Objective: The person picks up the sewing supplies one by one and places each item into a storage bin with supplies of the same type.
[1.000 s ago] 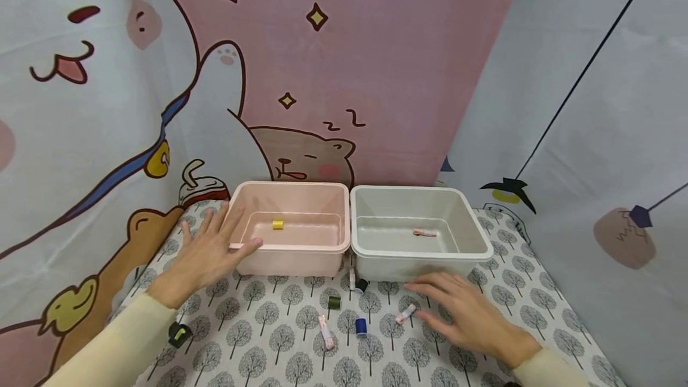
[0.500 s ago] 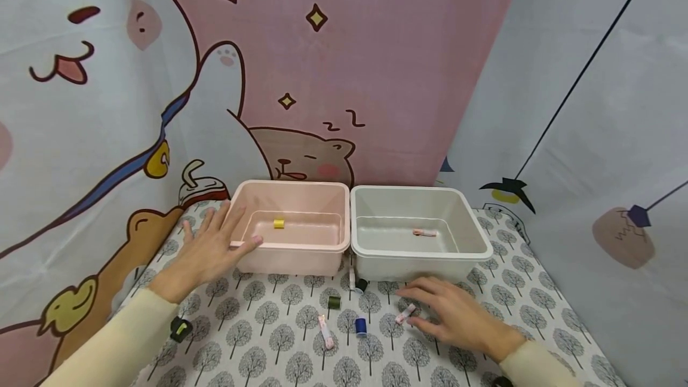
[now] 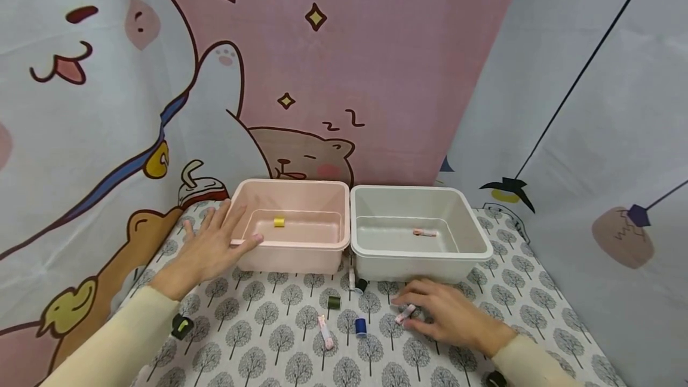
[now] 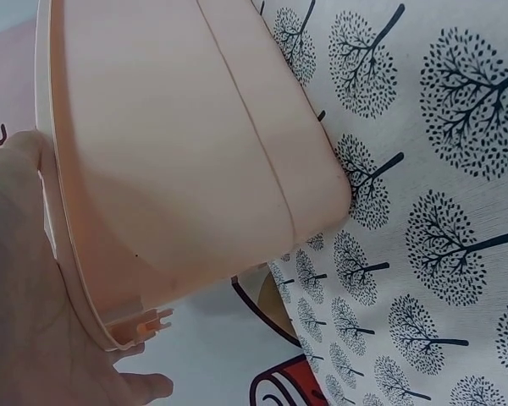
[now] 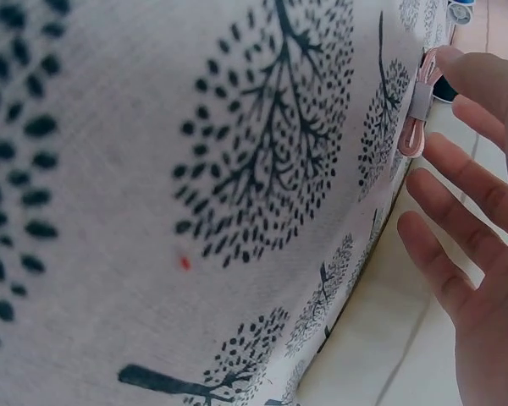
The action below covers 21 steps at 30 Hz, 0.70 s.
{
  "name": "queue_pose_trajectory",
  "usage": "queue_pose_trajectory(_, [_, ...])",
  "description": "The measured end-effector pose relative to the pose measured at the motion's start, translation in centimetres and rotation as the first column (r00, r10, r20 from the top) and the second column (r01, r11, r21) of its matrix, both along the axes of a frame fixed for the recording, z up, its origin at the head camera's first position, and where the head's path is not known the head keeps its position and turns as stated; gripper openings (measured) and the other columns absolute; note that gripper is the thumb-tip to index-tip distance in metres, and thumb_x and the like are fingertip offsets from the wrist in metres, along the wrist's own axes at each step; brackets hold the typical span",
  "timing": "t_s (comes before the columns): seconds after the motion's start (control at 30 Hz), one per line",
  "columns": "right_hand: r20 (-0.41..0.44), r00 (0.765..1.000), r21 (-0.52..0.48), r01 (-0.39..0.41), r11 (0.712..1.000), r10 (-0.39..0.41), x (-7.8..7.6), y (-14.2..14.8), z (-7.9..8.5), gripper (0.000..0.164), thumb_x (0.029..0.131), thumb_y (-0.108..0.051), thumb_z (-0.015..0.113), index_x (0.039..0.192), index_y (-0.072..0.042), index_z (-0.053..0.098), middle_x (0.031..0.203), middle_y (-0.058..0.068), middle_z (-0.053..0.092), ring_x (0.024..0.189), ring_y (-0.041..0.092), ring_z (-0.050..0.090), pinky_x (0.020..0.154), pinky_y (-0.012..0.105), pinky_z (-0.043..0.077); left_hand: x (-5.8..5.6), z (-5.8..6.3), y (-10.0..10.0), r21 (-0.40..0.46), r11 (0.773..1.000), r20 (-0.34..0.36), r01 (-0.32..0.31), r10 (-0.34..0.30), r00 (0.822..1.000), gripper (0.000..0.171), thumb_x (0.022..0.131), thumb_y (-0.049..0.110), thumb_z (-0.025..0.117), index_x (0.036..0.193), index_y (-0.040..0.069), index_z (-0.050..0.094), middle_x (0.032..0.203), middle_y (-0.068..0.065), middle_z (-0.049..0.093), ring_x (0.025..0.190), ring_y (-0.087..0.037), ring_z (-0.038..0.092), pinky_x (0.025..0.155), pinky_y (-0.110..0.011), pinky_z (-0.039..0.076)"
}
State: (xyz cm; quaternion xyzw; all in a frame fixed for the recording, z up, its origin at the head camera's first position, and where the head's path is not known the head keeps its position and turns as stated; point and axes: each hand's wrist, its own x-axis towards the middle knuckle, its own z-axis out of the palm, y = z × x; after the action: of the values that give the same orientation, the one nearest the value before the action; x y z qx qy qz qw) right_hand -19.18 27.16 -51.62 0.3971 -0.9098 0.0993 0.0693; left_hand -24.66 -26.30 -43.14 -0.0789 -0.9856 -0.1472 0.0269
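Note:
My left hand (image 3: 212,249) rests spread at the left front corner of the pink bin (image 3: 292,258), fingers straight along its rim. A yellow thread spool (image 3: 279,222) lies inside that bin. In front of the pale grey-green bin (image 3: 419,263), my right hand (image 3: 448,313) is low over the cloth. Its thumb and fingers stand apart around a small pink folded cord bundle (image 3: 405,314). In the right wrist view this cord bundle (image 5: 419,106) wears a pale band, and the thumb tip overlaps its upper end. Another folded cord bundle (image 3: 424,232) lies in the grey-green bin.
On the tree-print cloth lie a blue spool (image 3: 361,326), a dark green spool (image 3: 334,303), a black spool (image 3: 361,286) and a second pink cord bundle (image 3: 325,333). A whitish bundle (image 3: 352,278) lies by the gap between the bins. A cartoon-print curtain (image 3: 376,64) hangs behind.
My right hand has moved left and slightly down, its fingers coming around the pink cord bundle. The left hand stays at the pink bin, which has shifted up very slightly in view.

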Motion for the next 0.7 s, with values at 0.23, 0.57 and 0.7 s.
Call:
queue_pose_trajectory(0.23, [0.034,0.999,-0.009,-0.013,1.0,0.013,-0.26,-0.05,-0.17,0.042,0.104,-0.049,0.088,0.143,-0.038,0.081,0.141,-0.015,0.077,0.129,0.013,0.076,0.108,0.046,0.069,-0.08,-0.04,-0.06,0.005,1.0,-0.002,0.003,-0.003,1.0,0.104,0.112,0.085,0.044,0.188,0.018,0.022,0.196,-0.027,0.008,0.177,-0.068,0.007,0.127,-0.101,-0.007])
queue_pose_trajectory(0.57, [0.072,0.997,-0.027,0.003,1.0,-0.001,-0.52,0.04,-0.49,0.043,0.102,-0.053,0.088,0.142,-0.04,0.082,0.139,-0.016,0.077,0.127,0.014,0.076,0.106,0.046,0.07,-0.16,-0.16,-0.05,0.007,1.0,0.001,0.002,-0.002,1.0,0.104,0.112,0.085,0.044,0.189,0.019,0.021,0.196,-0.026,0.006,0.177,-0.068,0.007,0.127,-0.101,-0.009])
queue_pose_trajectory(0.7, [0.115,0.993,-0.069,0.007,0.998,0.001,-0.55,0.03,-0.52,0.04,0.102,-0.053,0.088,0.139,-0.039,0.084,0.134,-0.017,0.077,0.122,0.011,0.075,0.103,0.043,0.07,-0.17,-0.27,-0.07,0.007,1.0,0.002,-0.001,0.001,1.0,0.103,0.112,0.085,0.044,0.189,0.02,0.021,0.196,-0.026,0.007,0.177,-0.067,0.007,0.127,-0.101,-0.008])
